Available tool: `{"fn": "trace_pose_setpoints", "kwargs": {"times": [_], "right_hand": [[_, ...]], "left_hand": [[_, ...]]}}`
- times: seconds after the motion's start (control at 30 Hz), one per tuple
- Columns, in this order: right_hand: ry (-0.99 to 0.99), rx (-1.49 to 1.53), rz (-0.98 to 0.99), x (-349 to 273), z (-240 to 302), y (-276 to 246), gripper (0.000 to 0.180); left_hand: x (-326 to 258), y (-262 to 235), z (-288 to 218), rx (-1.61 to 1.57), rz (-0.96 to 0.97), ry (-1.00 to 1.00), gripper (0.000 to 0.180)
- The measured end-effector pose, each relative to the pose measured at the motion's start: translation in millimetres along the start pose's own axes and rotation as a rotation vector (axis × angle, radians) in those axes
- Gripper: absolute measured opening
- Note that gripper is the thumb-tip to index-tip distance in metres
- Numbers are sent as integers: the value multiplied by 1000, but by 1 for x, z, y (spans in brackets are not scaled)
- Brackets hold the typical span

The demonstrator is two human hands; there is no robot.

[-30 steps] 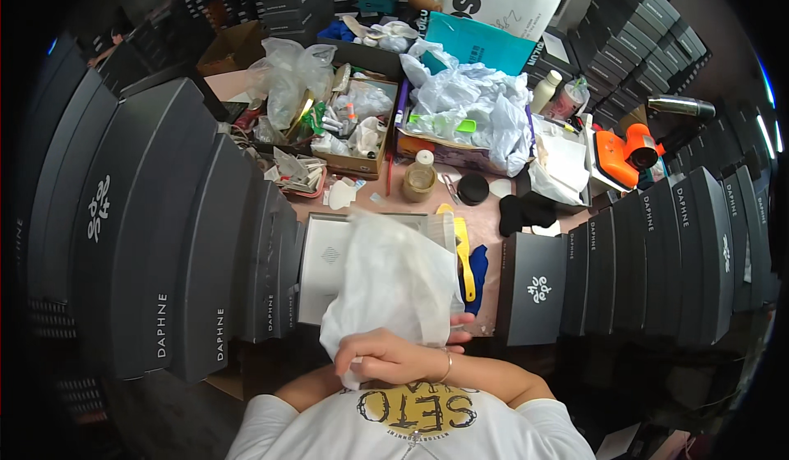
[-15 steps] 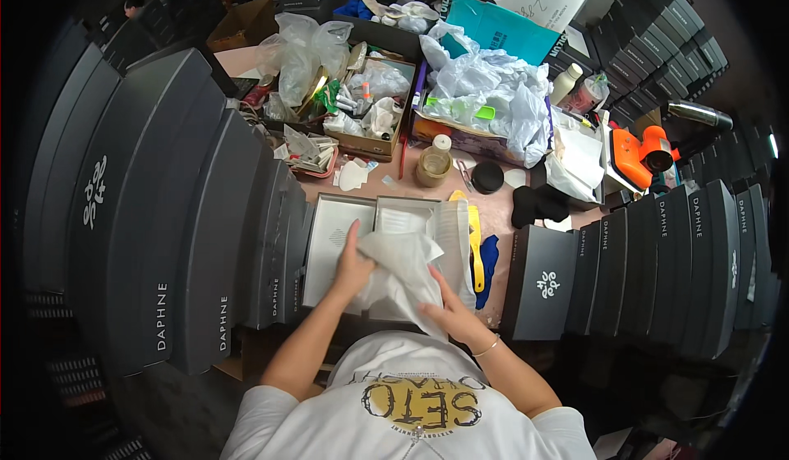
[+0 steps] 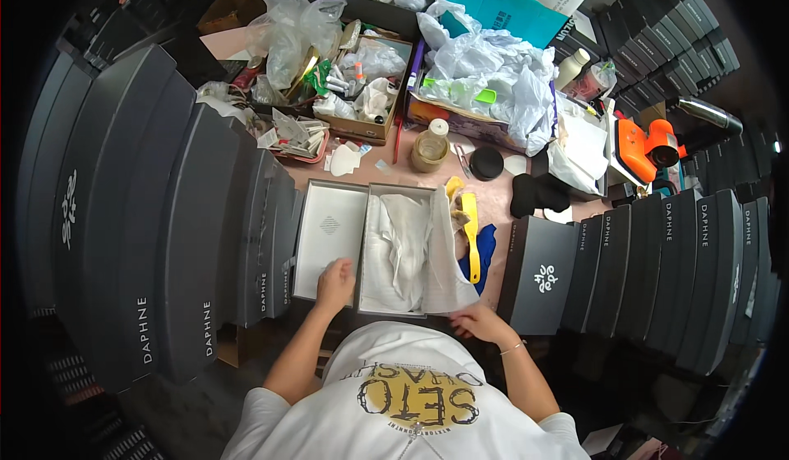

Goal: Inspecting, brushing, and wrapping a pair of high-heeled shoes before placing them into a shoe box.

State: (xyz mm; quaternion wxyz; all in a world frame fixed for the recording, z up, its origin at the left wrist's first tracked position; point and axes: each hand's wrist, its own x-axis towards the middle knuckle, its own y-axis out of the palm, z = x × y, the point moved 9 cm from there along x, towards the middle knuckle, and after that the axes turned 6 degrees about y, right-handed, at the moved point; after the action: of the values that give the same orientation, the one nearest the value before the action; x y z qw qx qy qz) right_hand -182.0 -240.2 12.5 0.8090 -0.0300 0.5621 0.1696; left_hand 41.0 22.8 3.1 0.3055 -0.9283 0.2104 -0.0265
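Observation:
An open shoebox (image 3: 393, 313) stands in front of me, with a bundle wrapped in white tissue paper (image 3: 404, 242) lying inside. A thin white lining sheet (image 3: 448, 267) spreads out over the box's right wall. My right hand (image 3: 483, 326) is at that sheet's near right corner, fingertips closed at its edge. To the left of the box lies its lid (image 3: 329, 230), pale inside face up. My left hand (image 3: 335, 286) hovers over the lid's near right part, fingers loosely bent and apart, holding nothing visible.
Dark shoeboxes (image 3: 185, 238) line the left side, and more shoeboxes (image 3: 641, 271) stand at right. Beyond are a jar (image 3: 430, 149), a round black lid (image 3: 486, 163), a yellow-handled tool (image 3: 471, 238), blue cloth (image 3: 486, 255) and a carton of crumpled plastic (image 3: 485, 127).
The tissue-wrapped bundle, held in both hands before, now lies in the shoebox, released. My left hand has lowered over the lid; my right hand has moved down to the lining sheet's corner.

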Motion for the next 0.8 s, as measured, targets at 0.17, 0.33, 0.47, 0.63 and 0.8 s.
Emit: {"fn": "trace_pose_setpoints", "kwargs": {"times": [0.17, 0.33, 0.47, 0.63, 0.8], "right_hand": [[-801, -521, -1050, -35, 100, -30, 70], [-800, -1107, -864, 34, 178, 51, 72], [-814, -740, -644, 35, 175, 28, 66], [-954, 621, 5, 4, 152, -30, 62], [-728, 616, -489, 0, 78, -73, 53]], "left_hand": [[-41, 38, 30, 245, 374, -172, 39], [-30, 2, -11, 236, 109, 6, 19], [-55, -75, -100, -482, 34, -107, 19], [-53, -27, -147, -1068, 371, -77, 29], [-30, 35, -153, -31, 260, 359, 48]]}}
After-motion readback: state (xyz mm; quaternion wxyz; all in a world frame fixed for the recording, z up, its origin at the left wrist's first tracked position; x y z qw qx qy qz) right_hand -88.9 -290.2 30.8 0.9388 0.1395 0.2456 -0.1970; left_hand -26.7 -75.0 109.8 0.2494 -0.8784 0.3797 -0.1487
